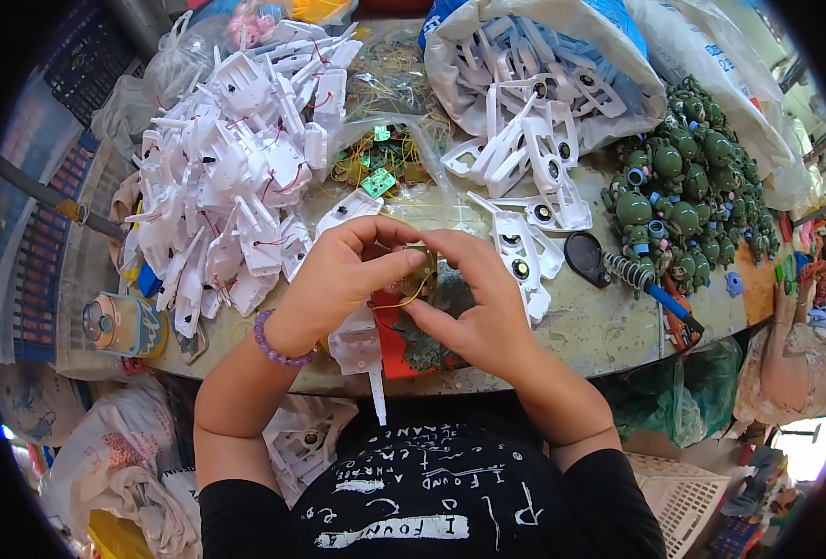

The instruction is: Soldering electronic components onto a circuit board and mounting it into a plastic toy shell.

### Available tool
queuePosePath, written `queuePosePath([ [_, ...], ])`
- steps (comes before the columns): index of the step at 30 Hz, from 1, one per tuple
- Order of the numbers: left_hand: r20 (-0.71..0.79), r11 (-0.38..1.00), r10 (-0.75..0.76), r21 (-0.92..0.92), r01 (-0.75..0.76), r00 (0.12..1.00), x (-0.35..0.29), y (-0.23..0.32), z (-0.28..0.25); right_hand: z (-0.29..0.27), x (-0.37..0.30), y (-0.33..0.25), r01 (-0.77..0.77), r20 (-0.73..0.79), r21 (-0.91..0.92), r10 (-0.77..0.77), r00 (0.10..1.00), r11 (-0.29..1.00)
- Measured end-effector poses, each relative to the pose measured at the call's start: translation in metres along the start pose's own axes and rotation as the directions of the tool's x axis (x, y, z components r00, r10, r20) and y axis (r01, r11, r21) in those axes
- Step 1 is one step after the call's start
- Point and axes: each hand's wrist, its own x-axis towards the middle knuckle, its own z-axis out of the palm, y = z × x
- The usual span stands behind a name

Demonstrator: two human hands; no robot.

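A: What is held?
B: A small round part [419, 264] with yellow wire is pinched between the fingertips of the left hand [343, 275] and the right hand [473, 303], above the table [590, 326] edge. Both grips are closed tight on it.

A: What is seen around them?
B: A white plastic piece [357, 347] lies under the left hand. A pile of white shells [231, 177] is heaped to the left, green toys [683, 200] to the right, and a soldering iron [650, 284] is rested near them.

One head-worn fisheye looks steeply down, close over the worktable [609, 326], its rim apparently darkened.
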Motion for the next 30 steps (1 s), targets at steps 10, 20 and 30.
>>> queuePosePath([
  [10,-0.017,0.999,-0.034,-0.017,0.033,0.999,-0.011,-0.011,0.001,0.006,-0.004,0.004,-0.249,-0.083,0.39,0.303,0.949,0.886],
  [20,0.143,0.994,0.086,0.047,-0.094,0.986,-0.032,-0.005,0.002,-0.008,0.004,0.008,-0.529,0.287,0.782,0.563,0.775,0.329],
  [30,0.062,0.988,0.043,0.149,-0.052,0.997,-0.015,-0.022,-0.003,-0.005,0.002,0.015,-0.478,0.191,0.435,0.441,0.877,0.763],
])
